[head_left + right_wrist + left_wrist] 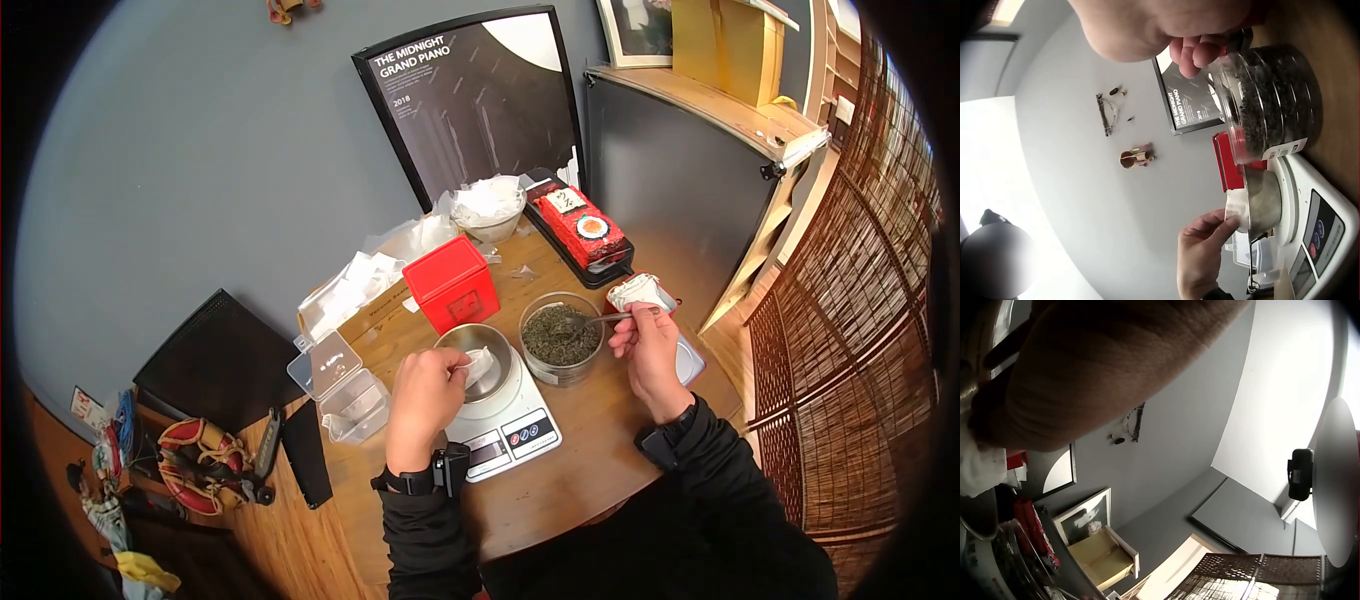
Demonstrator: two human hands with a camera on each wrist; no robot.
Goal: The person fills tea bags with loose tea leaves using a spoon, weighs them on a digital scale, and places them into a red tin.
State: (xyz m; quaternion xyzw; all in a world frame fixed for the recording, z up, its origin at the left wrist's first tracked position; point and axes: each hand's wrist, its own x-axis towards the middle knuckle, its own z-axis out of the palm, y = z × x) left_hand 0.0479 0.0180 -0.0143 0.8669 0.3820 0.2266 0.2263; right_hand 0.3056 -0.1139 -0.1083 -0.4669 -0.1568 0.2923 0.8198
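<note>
My left hand (428, 392) pinches a small white pouch (480, 362) over the steel bowl (462, 338) on the white kitchen scale (508, 426). In the right wrist view the left hand (1202, 253) holds the pouch (1235, 206) by its edge at the bowl's rim. My right hand (652, 352) grips the handle of a metal spoon (606, 318), whose end lies in the dark dried leaves (556, 338) of a clear round jar (560, 376). The left hand (1104, 369) covers much of the left wrist view, with the white pouch (981, 464) at its fingertips.
A red box (452, 282) stands behind the bowl. Left are an opened clear plastic case (356, 406) and a box of white pouches (362, 284). A bowl of white pouches (489, 208), a red package (584, 230) on a black tray and a red-and-white tin (640, 292) stand behind.
</note>
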